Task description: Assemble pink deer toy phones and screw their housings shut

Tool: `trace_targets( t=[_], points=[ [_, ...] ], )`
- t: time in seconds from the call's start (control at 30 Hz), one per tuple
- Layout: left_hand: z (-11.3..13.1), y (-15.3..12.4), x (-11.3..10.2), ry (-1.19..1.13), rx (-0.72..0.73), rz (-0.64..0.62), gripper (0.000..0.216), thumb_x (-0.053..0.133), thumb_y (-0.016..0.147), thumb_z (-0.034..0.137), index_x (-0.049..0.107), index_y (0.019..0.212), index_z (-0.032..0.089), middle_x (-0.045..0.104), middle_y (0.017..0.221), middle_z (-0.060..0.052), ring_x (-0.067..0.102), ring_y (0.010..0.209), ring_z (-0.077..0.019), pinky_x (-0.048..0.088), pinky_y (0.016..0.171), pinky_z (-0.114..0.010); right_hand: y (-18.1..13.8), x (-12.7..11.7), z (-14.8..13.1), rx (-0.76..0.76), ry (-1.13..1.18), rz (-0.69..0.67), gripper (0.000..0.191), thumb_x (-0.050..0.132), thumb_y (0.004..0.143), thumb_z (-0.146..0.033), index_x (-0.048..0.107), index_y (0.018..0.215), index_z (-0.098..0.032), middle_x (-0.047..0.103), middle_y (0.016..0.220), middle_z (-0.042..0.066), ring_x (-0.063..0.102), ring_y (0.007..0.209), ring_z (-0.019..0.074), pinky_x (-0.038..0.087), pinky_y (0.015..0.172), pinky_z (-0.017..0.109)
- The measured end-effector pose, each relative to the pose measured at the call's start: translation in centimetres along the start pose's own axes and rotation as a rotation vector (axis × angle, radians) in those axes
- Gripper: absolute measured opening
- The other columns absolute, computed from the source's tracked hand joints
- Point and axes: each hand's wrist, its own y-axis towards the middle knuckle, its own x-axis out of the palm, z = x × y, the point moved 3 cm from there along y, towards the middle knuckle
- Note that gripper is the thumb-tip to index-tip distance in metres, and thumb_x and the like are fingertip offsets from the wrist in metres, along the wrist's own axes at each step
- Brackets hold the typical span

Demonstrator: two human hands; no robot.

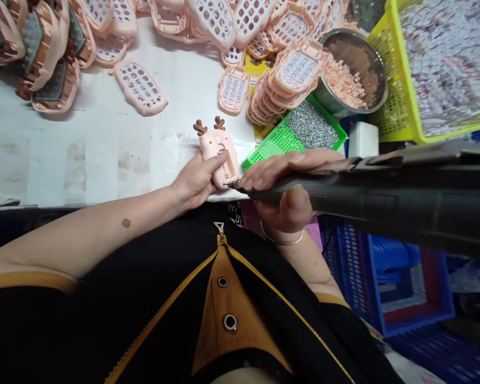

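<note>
- While the left hand (194, 181) curls around a pale pink plastic deer-shaped casing with brown antlers (218, 146), thumb laid along its face, the casing sits at the near edge of the white worktable (104, 149).
- Right hand (282, 184) wrapped closed round a dark grey powered screwdriver (384, 200); bit tip touching the casing's lower end.
- Just beyond: green mesh tray (272, 146) holding silver screws, steel bowl (327, 98) with small pink parts, stacks of pink perforated keypad shells (292, 74).
- Yellow plastic basket (392, 90) beside the bowl; blue plastic crate (404, 288) lower down, right of the person.
</note>
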Motion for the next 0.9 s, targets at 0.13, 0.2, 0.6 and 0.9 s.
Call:
trace_targets(
  t=[0.13,0.2,0.6,0.9],
  points=[
    [0.0,0.1,-0.1,-0.01,-0.003,0.009,0.022,0.066,0.087,0.015,0.058,0.107,0.017,0.071,0.091,-0.007,0.07,0.086,-0.0223,0.058,0.081,-0.039,0.6,1.2,0.0,-0.1,0.101,-0.059,0.015,0.065,0.087,-0.04,0.06,0.099,-0.033,0.054,0.059,-0.009,0.057,0.045,0.0117,0.051,0.04,0.024],
    [0.0,0.1,-0.2,-0.012,-0.016,0.011,0.021,0.068,0.084,0.015,0.059,0.103,0.017,0.07,0.085,-0.005,0.068,0.079,-0.0203,0.057,0.077,-0.037,0.8,1.4,0.1,-0.09,0.133,-0.082,0.015,0.067,0.086,-0.04,0.059,0.096,-0.031,0.053,0.059,-0.008,0.057,0.044,0.0121,0.051,0.041,0.025],
    [-0.2,0.3,-0.4,0.015,-0.016,-0.04,0.022,0.065,0.086,0.015,0.06,0.108,0.015,0.071,0.09,-0.006,0.067,0.076,-0.0178,0.055,0.069,-0.032,1.1,0.9,0.0,-0.064,0.197,-0.071,0.013,0.067,0.084,-0.035,0.061,0.094,-0.03,0.054,0.057,-0.009,0.051,0.039,0.0111,0.051,0.037,0.023],
    [0.6,-0.4,-1.8,-0.129,-0.023,-0.091,0.019,0.078,0.078,0.016,0.07,0.094,0.013,0.074,0.09,-0.006,0.067,0.083,-0.0174,0.055,0.087,-0.038,-0.9,-4.9,-6.6,0.098,-0.074,0.608,0.016,0.074,0.083,-0.041,0.076,0.095,-0.032,0.061,0.064,-0.005,0.057,0.054,0.0102,0.055,0.056,0.024]
  ],
)
